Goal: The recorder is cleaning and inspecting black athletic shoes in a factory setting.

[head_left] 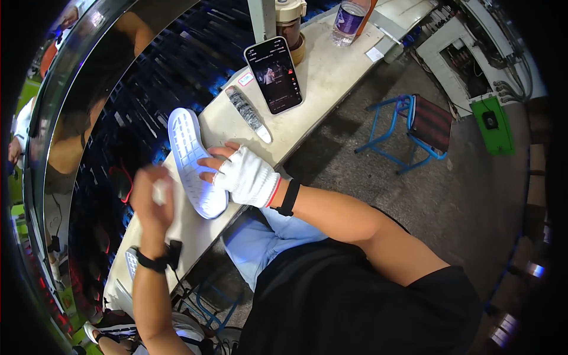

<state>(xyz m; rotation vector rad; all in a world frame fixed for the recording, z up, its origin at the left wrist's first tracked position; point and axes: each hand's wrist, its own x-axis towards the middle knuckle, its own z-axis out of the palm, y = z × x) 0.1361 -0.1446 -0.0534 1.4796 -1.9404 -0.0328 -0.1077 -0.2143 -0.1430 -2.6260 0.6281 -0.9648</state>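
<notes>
A white shoe sole (pixel 190 155) with a grooved tread lies on the pale workbench (pixel 331 65), tread up. My right hand (pixel 242 174), in a white fingerless glove, grips the sole's near edge. My left hand (pixel 151 198) is bare and blurred, held just left of the sole with a small white piece pinched in its fingers. Both wrists wear black bands.
A phone (pixel 274 74) leans upright on the bench with its screen lit. Beside it lie a wrapped grey tube (pixel 248 113), a jar (pixel 290 26) and a plastic bottle (pixel 349 21). A blue stool (pixel 417 127) stands on the floor at right. A dark curved conveyor (pixel 136 89) runs at left.
</notes>
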